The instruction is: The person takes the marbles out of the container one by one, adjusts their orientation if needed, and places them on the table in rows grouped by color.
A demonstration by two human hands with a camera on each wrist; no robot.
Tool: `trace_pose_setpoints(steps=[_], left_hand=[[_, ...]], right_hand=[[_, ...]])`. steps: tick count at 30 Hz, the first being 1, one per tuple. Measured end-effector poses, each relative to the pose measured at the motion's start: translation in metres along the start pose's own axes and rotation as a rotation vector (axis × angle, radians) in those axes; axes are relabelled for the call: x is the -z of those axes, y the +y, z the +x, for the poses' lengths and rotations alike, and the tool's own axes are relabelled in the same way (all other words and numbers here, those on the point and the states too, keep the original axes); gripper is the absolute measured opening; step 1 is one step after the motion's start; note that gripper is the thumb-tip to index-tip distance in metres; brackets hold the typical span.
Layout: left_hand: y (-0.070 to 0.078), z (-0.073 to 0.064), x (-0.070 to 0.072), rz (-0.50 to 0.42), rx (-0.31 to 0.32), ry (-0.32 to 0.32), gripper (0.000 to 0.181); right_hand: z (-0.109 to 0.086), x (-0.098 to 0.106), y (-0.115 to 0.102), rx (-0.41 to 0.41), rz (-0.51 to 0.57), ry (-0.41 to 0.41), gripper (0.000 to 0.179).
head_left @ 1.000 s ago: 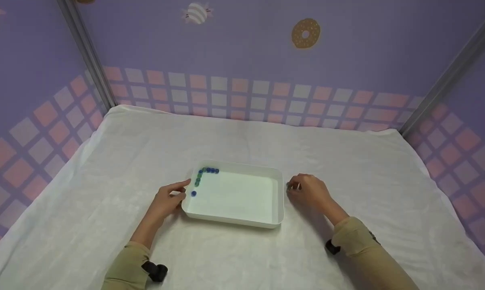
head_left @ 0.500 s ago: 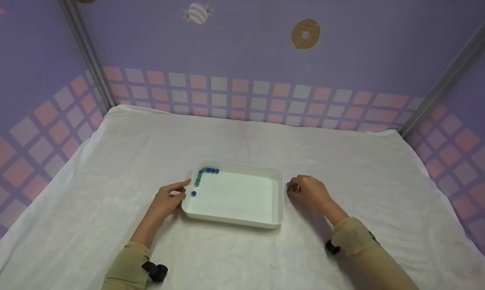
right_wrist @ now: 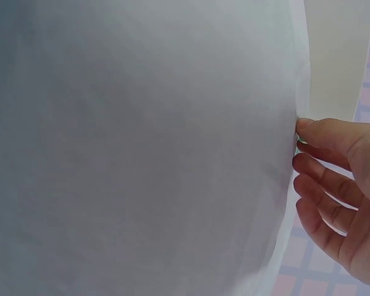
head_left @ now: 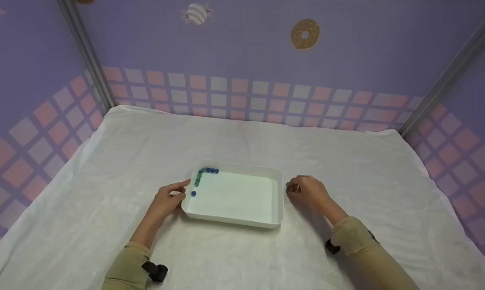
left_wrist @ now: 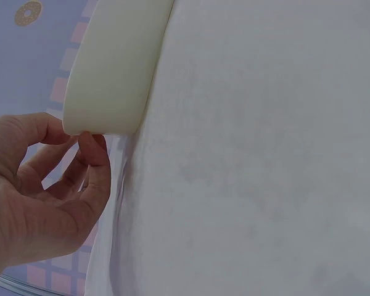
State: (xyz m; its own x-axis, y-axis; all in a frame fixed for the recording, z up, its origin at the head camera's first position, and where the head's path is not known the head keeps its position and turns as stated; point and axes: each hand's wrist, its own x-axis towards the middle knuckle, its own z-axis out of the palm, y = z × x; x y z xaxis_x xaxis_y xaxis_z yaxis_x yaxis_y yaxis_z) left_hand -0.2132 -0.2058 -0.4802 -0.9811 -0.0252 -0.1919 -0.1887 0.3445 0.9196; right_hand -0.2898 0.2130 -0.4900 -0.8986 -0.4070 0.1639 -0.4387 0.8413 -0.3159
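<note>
A white rectangular tray (head_left: 238, 197) sits on the cloth with several blue and green glass marbles (head_left: 208, 170) inside. They line its far left corner, and one blue marble (head_left: 193, 193) lies apart near the left wall. My left hand (head_left: 167, 200) touches the outside of the left wall with bent, relaxed fingers; the left wrist view shows its fingertips (left_wrist: 86, 137) at the tray's end. Just off the right wall, my right hand (head_left: 308, 191) pinches a small green marble (right_wrist: 298, 139) between thumb and index finger, low at the cloth. Most of that marble is hidden by the fingertips.
A white cloth (head_left: 242, 137) covers the table. Purple panels with pink and white squares (head_left: 280, 88) stand behind and at both sides, joined by grey corner posts (head_left: 90, 56). Each sleeve carries a dark wrist device (head_left: 157, 271).
The right hand has shifted very slightly at the same spot, its fingers closing in a little. The left hand, tray and marbles in it stay as they were.
</note>
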Motion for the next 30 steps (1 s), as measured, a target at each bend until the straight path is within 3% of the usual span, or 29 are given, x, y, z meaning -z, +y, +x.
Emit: trace_pose_setpoints(steps=[30], left_hand=[[-0.0016, -0.0012, 0.0004, 0.001, -0.028, -0.007, 0.047]], right_hand=[[0.0004, 0.0006, 0.0002, -0.001, 0.015, -0.019, 0.009]])
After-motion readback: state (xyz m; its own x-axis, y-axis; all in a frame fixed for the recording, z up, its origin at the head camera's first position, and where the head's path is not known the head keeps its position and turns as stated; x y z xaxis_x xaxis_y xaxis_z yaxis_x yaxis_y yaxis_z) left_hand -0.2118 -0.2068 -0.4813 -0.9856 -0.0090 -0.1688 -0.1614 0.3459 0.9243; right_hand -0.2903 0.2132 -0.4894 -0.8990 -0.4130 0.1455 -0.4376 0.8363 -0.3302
